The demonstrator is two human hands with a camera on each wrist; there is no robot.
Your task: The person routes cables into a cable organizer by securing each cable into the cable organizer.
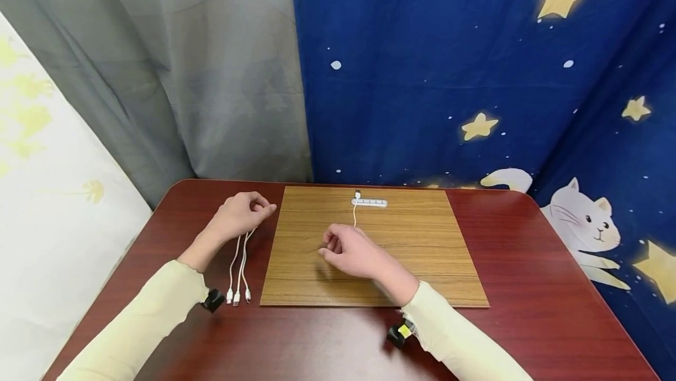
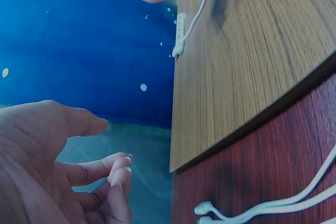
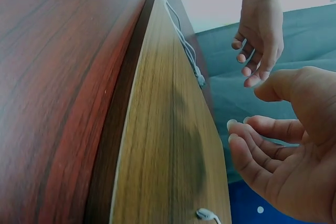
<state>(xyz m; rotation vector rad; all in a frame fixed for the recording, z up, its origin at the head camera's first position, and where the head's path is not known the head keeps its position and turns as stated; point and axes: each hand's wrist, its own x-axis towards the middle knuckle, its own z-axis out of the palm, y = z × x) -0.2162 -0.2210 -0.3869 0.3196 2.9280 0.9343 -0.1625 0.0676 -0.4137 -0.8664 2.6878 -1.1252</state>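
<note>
My left hand (image 1: 240,215) hovers over the upper ends of several white USB cables (image 1: 243,269) lying left of the wooden board. Its fingers are loosely bent with nothing between them, as the left wrist view confirms. Above the board's middle is my right hand (image 1: 351,250), fingers relaxed and holding nothing; a gap shows between thumb and fingertips (image 3: 233,124) in the right wrist view. One white cable (image 1: 354,215) has its USB plug at the left end of a white slotted cable holder (image 1: 375,202). In the head view, my right hand hides that cable's lower part.
The wood-grain board (image 1: 422,252) lies on a dark red table (image 1: 296,346). Behind the table hang a grey curtain (image 1: 237,76) and a blue one (image 1: 422,76) with stars. Each wrist carries a small black camera (image 1: 213,300).
</note>
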